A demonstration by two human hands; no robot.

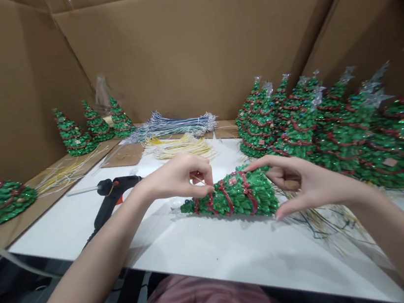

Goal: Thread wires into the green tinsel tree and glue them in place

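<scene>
Clearly, tabletop [207, 250] separates held tree [236, 196] from front edge [241, 280].

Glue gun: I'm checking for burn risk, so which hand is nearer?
Left. The left hand is right of the glue gun in the picture; the right hand is farther right, at the wide end of the lying tree.

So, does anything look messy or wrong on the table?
A little messy: thin strands sprawl loosely near the right hand, unlike the tidier bundle at the back. One tree lies on its side, with that hand at its base. I see no spill.
</scene>
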